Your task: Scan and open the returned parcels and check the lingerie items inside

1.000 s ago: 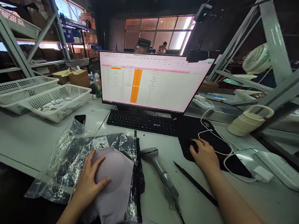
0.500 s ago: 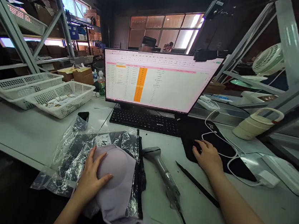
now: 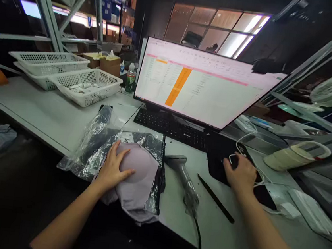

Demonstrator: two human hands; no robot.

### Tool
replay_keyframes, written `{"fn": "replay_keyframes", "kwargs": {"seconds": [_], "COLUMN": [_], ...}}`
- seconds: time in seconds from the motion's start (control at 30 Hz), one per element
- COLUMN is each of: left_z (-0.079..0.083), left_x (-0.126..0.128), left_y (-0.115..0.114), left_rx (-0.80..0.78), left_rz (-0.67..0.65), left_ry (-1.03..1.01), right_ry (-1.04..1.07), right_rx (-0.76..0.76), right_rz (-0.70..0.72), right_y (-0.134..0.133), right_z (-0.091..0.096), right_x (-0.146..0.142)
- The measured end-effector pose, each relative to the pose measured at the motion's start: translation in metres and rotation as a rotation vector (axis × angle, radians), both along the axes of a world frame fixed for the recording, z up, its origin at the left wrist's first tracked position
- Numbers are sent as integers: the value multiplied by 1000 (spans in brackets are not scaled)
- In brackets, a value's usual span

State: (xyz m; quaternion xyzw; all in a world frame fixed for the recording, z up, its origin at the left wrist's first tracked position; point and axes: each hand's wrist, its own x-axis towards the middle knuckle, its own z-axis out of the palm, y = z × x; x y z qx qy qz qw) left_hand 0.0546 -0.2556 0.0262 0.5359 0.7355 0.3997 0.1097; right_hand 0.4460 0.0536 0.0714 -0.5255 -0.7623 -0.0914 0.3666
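My left hand (image 3: 115, 168) lies with its fingers spread over the rounded cup of a lilac padded bra (image 3: 141, 169). The bra rests on a clear plastic bag (image 3: 87, 159), and its lower part hangs over the table's front edge. On the black mouse pad (image 3: 216, 168), my right hand (image 3: 241, 173) is curled over a dark computer mouse (image 3: 234, 161), mostly hidden under the fingers. Between the hands lie a grey barcode scanner (image 3: 182, 176) with its cable and a thin black pen-like stick (image 3: 216, 198).
A monitor (image 3: 200, 88) showing a spreadsheet stands behind a black keyboard (image 3: 168, 128). White plastic baskets (image 3: 88, 97) and a green-labelled bottle (image 3: 130, 81) are at the left back. On the right are a cream cup (image 3: 288, 157), white cables and a white charger (image 3: 289, 210).
The view has swung and tilted, so the monitor appears further right and slanted. My right hand has shifted on the mouse pad, fingers more curled. My left hand stays on the bra.
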Motion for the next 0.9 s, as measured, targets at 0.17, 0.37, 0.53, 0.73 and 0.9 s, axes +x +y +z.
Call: {"fn": "replay_keyframes", "kwargs": {"seconds": [0.17, 0.37, 0.53, 0.73, 0.9], "left_z": [4, -5, -4, 4, 14], "left_x": [1, -8, -21, -19, -7], "left_y": [-3, -1, 4, 8, 16], "left_rx": [17, 148, 222, 185, 404], "left_rz": [-4, 33, -80, -104, 144], "left_ry": [-16, -280, -878, -1025, -1176], "right_ry": [523, 899, 1156, 987, 940], "right_rx": [-223, -1174, -1327, -1362, -1347], "right_rz": [455, 651, 538, 623, 809], "right_y": [-90, -231, -241, -222, -232], "right_z": [65, 11, -16, 9, 14], "right_x": [-58, -150, -198, -218, -221]}}
